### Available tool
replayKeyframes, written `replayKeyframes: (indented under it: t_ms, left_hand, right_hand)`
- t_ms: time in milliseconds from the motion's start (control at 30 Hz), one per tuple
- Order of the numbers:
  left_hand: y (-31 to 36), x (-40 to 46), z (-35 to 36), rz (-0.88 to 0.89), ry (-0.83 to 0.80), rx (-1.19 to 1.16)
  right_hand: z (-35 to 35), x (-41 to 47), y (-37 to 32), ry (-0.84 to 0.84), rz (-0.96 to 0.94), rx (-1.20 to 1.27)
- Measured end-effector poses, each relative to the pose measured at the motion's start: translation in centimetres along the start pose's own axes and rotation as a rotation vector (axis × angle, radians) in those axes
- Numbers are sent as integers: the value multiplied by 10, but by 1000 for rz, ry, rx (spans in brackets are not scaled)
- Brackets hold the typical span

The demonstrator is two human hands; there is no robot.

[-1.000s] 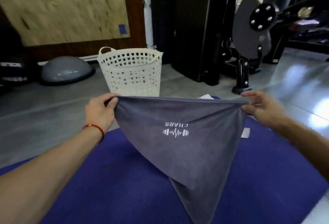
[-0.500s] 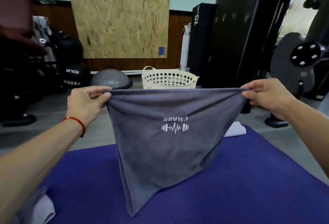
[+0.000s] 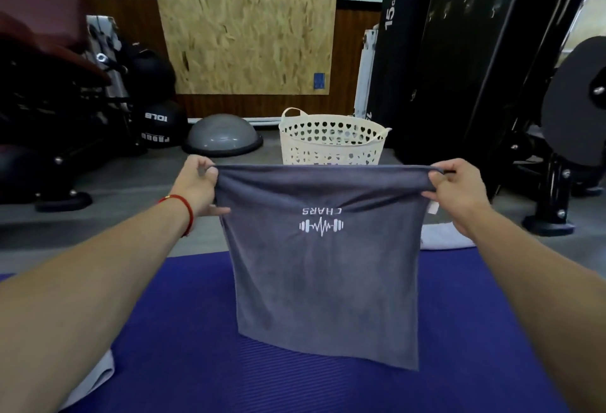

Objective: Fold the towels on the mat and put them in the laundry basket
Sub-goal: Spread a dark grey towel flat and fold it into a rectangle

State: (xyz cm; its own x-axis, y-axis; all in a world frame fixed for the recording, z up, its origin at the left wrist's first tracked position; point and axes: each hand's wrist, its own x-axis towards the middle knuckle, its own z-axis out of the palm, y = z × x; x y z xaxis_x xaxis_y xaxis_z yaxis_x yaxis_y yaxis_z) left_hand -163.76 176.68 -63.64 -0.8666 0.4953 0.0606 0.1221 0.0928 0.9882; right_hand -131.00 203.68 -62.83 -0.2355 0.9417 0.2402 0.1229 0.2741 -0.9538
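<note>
- You have three towels in view: one grey microfibre towel with a white dumbbell logo (image 3: 323, 268) held up in front of you, one white folded towel (image 3: 442, 237) at the far right edge of the mat, and one pale towel (image 3: 95, 376) at the mat's near left edge, partly hidden under your left forearm.
- There is one purple ribbed foam mat (image 3: 196, 330) under everything, and one cream plastic laundry basket with heart-shaped holes (image 3: 331, 140) standing on the floor beyond it.
- Your left hand (image 3: 196, 184) pinches the grey towel's top left corner, fingers curled around the bunched cloth; a red cord bracelet (image 3: 183, 209) sits on that wrist.
- Your right hand (image 3: 459, 189) grips the top right corner the same way.
- The grey towel's top edge runs level from left to right between your hands; the cloth hangs straight down, its lower edge over the mat, the right bottom corner lower than the left.
- Its logo reads upside down to you, lettering above the dumbbell mark.
- The cloth looks smooth and matte, with slight creases near both gripped corners and a small white tag (image 3: 433, 207) by your right hand.
</note>
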Motion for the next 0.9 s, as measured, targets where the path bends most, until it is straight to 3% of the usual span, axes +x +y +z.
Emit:
replayKeyframes:
  t_ms: [167,333,400,500,633,733,833,900]
  left_hand:
    - [35,8,14,202,107,-164]
    - [33,-11,-14,421,-48,-187]
    - [7,-28,-23,432,-72,-178]
    - [-62,-56,-30,312,-70,-147]
    - [-188,-110,-43,-20,-140,-12]
    - [-267,-164,-61,-211,-337,195]
    - [-309,-207,-85,-213,-551,392]
    - [-320,-227,-100,-118,-649,513]
  right_hand:
    - [10,13,-20,34,-146,96]
    - [-7,-9,-24,-3,-189,257]
    - [-13,-23,-2,-34,-132,284]
    - [-16,-57,58,-111,-16,241]
    - [-25,-120,154,-335,181,-51]
    - [-48,-162,211,-679,145,-555]
    - [-67,-192,239,-961,64,-873]
    - [-76,-207,252,-1037,-21,-973]
